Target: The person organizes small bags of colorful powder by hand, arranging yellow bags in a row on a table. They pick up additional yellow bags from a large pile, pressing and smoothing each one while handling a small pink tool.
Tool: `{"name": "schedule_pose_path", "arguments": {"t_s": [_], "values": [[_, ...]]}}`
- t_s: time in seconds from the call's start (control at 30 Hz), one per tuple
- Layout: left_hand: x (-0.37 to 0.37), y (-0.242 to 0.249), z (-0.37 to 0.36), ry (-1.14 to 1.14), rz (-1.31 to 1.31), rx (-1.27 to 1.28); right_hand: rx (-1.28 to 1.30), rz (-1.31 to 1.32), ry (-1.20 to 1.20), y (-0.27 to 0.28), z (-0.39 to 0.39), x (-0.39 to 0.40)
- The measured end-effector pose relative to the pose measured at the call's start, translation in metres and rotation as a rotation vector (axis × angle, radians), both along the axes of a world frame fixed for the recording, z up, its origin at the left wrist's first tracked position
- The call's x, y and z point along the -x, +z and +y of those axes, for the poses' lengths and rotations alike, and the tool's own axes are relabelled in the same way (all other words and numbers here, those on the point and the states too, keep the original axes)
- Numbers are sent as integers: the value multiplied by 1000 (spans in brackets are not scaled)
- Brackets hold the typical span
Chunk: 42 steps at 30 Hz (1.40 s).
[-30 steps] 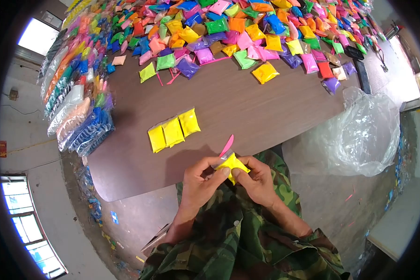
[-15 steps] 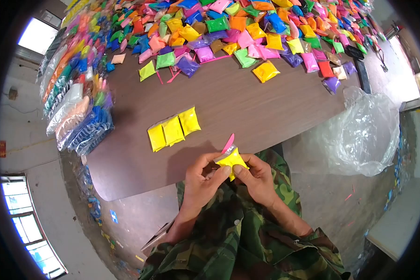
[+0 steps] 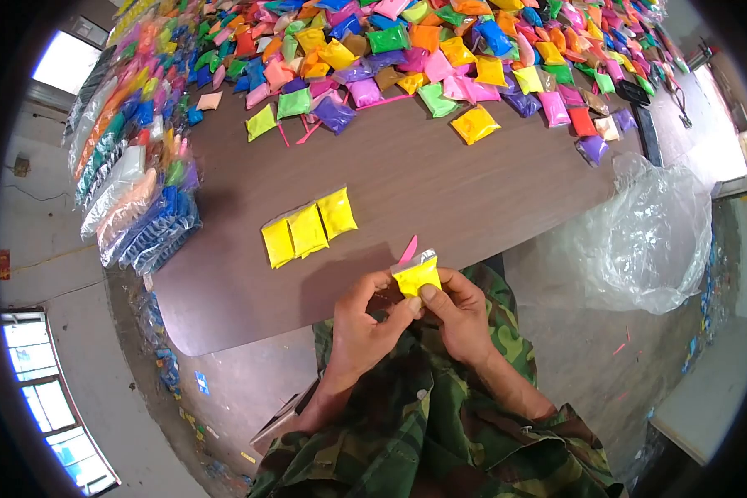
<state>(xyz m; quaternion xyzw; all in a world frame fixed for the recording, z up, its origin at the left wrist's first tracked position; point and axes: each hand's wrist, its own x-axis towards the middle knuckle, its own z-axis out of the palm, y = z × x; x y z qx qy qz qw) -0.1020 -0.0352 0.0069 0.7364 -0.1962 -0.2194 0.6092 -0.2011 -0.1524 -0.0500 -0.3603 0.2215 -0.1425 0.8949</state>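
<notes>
Between my two hands is a small clear packet of bright yellow clay-like stuff point(image 3: 417, 277), its transparent end pointing away from me. My left hand point(image 3: 363, 328) is closed with its thumb at the packet's lower left edge. My right hand point(image 3: 465, 322) pinches the packet's right side, thumb on the front and fingers behind. A pink plastic knife-shaped tool point(image 3: 409, 248) sticks up just beyond the packet's top left; its lower part is hidden. On the brown table point(image 3: 249, 303), to the left and ahead of my hands, several yellow packets point(image 3: 309, 228) lie in a joined row.
A large heap of colourful packets point(image 3: 386, 41) covers the table's far side. Stacked bagged bundles point(image 3: 145, 212) stand along the left. A big clear plastic bag point(image 3: 647, 241) hangs by the right edge. One yellow packet point(image 3: 476, 124) lies at the heap's front.
The yellow packet has tipped more upright and moved slightly right and up, with more of its front showing. My left thumb has slid toward its lower edge.
</notes>
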Motion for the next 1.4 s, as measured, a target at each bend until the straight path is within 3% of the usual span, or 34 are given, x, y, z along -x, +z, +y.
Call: {"name": "schedule_pose_path", "arguments": {"t_s": [0.3,0.6,0.9,1.1,1.4], "values": [[1,-5,11,-105,-158,-147,29,-18,-22,3,0,0],[2,-5,10,-64,98,35,0,-39,-47,0,0,0],[-2,-12,16,-102,-69,-112,40,-16,-3,2,2,2],[0,-13,10,18,79,35,98,-16,24,3,1,4],[-5,-9,17,-86,-100,-84,215,-4,55,15,-2,-3]]}}
